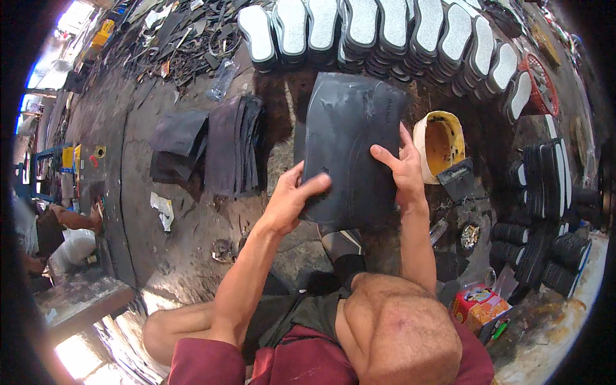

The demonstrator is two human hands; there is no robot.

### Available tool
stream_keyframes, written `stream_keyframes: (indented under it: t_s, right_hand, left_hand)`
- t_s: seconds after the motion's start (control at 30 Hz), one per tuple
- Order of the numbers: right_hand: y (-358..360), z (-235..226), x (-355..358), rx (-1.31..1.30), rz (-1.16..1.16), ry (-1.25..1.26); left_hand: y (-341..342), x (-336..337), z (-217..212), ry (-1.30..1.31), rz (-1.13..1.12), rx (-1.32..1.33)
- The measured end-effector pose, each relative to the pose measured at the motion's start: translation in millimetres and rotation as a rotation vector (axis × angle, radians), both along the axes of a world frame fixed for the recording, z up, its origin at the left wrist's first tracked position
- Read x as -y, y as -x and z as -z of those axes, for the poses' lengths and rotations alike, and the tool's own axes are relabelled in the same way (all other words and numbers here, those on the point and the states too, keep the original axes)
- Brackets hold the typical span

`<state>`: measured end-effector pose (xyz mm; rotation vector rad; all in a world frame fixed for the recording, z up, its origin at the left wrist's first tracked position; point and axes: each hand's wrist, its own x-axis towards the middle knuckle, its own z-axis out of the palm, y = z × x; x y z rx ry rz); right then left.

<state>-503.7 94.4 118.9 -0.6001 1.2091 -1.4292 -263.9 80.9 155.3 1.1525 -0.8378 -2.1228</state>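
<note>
- Left hand [289,199] and right hand [405,172] both grip the black sheet [353,138], left of the bucket [420,146].
- A loosened grip could drop it; swinging it rightward could bump the bucket.

The sheet [350,128] is between the left hand [287,200] and the right hand [405,168]. To its left, on the floor [179,256], are two piles side by side: the outer pile [179,135] and, nearer the sheet, the inner pile [232,147]. Just right of it sits the tub [420,146]. Beyond the sheet, insole stacks [393,29] curve across the far side (the basket [545,80] stands near their right end), with the scrap heap [192,45] to their left. Sole stacks [539,186] lie at the right, beyond the box [480,305].
</note>
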Motion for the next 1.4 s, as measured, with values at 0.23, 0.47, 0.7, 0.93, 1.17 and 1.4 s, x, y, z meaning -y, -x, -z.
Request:
stream_keyframes:
  t_s: [0.23,0.47,0.7,0.93,1.17,1.4]
  right_hand:
    - [-0.1,20.4,7.7,0.076,-0.036,-0.102]
    - [-19.9,25.8,17.8,-0.072,-0.062,-0.104]
    - [-28.8,33.7,-0.6,-0.144,-0.029,-0.106]
    - [-27.7,60.3,-19.5,-0.116,0.020,-0.238]
    - [-26.3,68.1,-33.6,-0.128,-0.022,-0.288]
    - [-19.8,84.1,-35.5,-0.162,-0.020,-0.300]
  left_hand:
    - [-15.3,-4.3,5.6,-0.189,-0.057,-0.100]
    - [-43.1,-20.9,8.3,-0.074,-0.154,0.016]
    - [-164.2,48.2,38.3,0.155,-0.800,-0.072]
    - [-269.3,54.8,183.8,0.019,-0.614,1.388]
    - [-299.0,77.2,223.0,-0.282,-0.918,0.786]
    - [-303.8,86.9,184.6,-0.121,-0.349,1.517]
